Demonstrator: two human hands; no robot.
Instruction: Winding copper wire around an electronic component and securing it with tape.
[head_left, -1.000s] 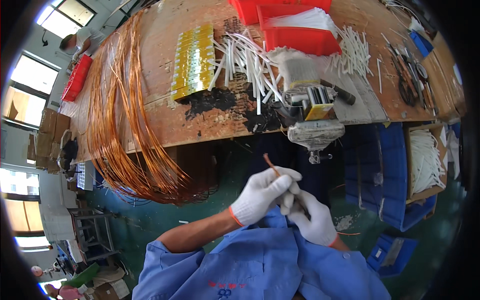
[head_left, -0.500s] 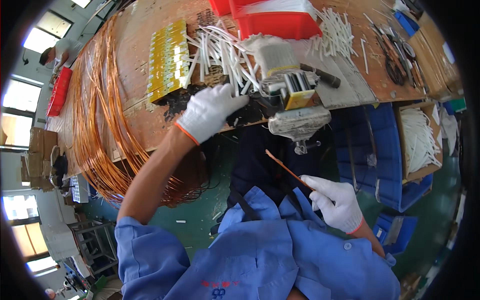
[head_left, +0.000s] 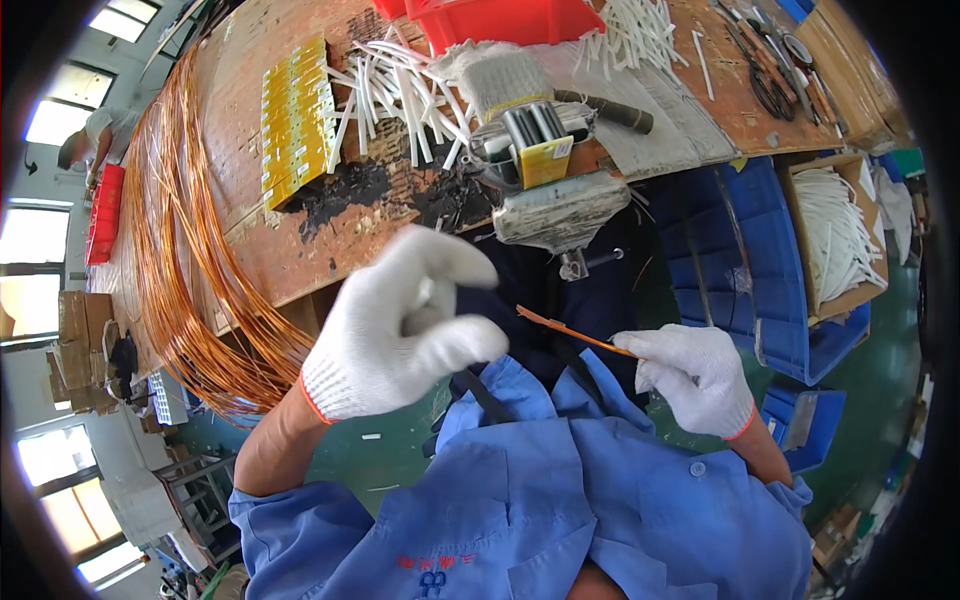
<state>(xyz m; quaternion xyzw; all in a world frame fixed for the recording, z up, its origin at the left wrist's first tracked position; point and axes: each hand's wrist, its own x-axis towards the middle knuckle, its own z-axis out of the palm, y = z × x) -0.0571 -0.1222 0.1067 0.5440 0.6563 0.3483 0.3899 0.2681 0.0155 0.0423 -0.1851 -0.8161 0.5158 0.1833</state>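
Observation:
My right hand (head_left: pixel 695 375), in a white knit glove, pinches a short orange-brown copper wire (head_left: pixel 580 336) in front of my lap. The wire's free end, which looks flat or frayed, points left towards my other hand. My left hand (head_left: pixel 385 340), gloved too, is raised before the bench edge, thumb and forefinger spread apart with nothing visible between them. Beyond the hands, a tape-wrapped bench vise (head_left: pixel 560 213) is fixed at the edge. In its jaws sits a yellow-fronted block (head_left: pixel 546 161) with dark upright bars.
Long copper wires (head_left: pixel 185 230) hang over the bench's left side. Yellow blocks (head_left: pixel 298 130) stand in rows beside loose white tubes (head_left: pixel 405 90). Behind are red bins (head_left: pixel 500 22); tools (head_left: pixel 770 75) lie far right. A blue crate (head_left: pixel 720 265) and a box of tubes (head_left: pixel 835 235) stand right.
My left hand has come back from the bench beside the tubes towards me, its thumb and forefinger now apart. My right hand has risen slightly, still holding the wire. The view has shifted.

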